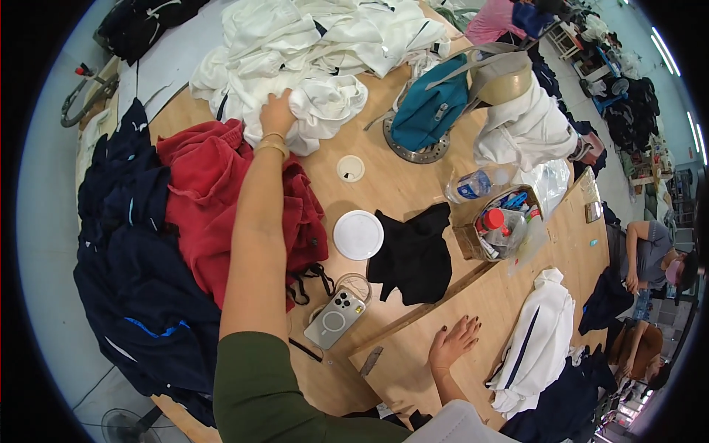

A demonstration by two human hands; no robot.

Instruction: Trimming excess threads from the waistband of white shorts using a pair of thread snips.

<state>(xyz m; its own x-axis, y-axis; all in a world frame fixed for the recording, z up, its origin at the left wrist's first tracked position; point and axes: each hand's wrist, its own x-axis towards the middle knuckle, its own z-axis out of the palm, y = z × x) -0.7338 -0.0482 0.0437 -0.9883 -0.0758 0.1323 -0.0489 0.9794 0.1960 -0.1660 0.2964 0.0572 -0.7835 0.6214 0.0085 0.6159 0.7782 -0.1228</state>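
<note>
The person's left hand [277, 117] reaches far out over the wooden table and rests on a bunched white cloth garment [329, 107], which lies at the near edge of a large heap of white cloth garments with dark trim [332, 37]. Its fingers bend down into the folds; whether they pinch the fabric or only press on it, one cannot tell.

The right hand [454, 345] is palm down at the light-brown wooden tabletop [413, 332], its fingers slightly spread and holding nothing. A white garment with 1 dark stripe [535, 343] lies to its right, apart from it.

Below the left forearm is a crumpled red cloth garment [207, 173].

The step in hand appears to be taking hold of the bunched garment. The next move seems to call for a secure grip on that 1 piece, separate from its neighbours, with the right hand free to help.
</note>
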